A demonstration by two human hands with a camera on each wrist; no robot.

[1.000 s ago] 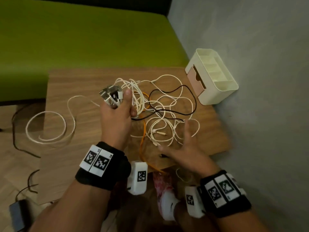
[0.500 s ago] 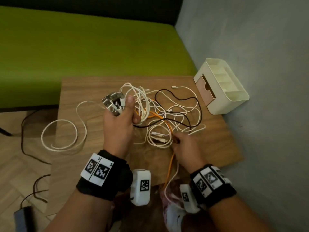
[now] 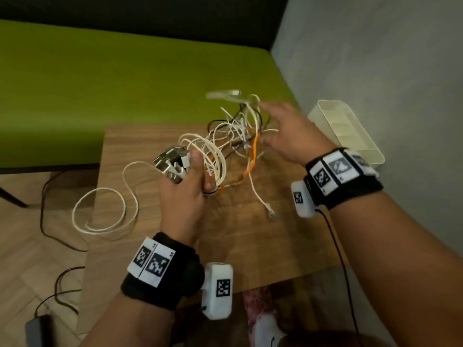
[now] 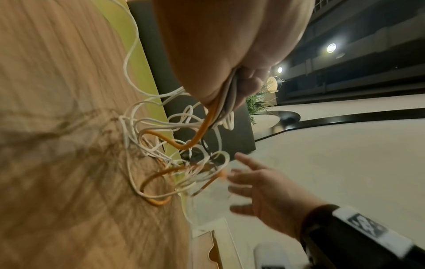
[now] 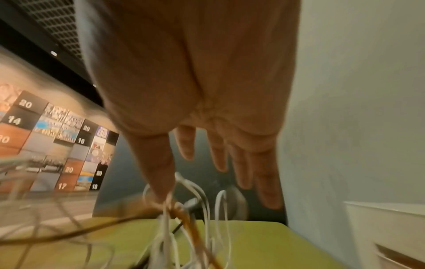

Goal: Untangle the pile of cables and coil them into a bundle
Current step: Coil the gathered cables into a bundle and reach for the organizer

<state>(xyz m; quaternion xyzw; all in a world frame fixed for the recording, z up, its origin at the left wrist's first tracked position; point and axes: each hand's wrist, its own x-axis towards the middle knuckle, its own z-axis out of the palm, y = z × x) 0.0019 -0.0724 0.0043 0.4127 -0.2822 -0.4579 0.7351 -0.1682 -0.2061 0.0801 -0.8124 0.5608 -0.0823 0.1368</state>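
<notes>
Left fingers [image 3: 198, 169]: clamped round a bunch of cable plugs [image 3: 170, 162].
Right fingers [image 3: 269, 107]: spread apart, against the raised tangle.
Cables [image 3: 233, 136]: white, black, orange tangle lifted above the table [image 3: 250, 246].
Organiser [image 3: 350, 131]: at the table's right edge.

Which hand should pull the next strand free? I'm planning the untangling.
Right. The right hand is open beside the tangle of cables, while the left hand already grips the bunch of plugs.

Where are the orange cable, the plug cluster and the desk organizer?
orange cable [image 3: 252, 156]: head view, its upright stretch inside the tangle.
plug cluster [image 3: 171, 161]: head view, metal plug ends above the left hand [image 3: 181, 196].
desk organizer [image 3: 368, 156]: head view, its near rim.
</notes>
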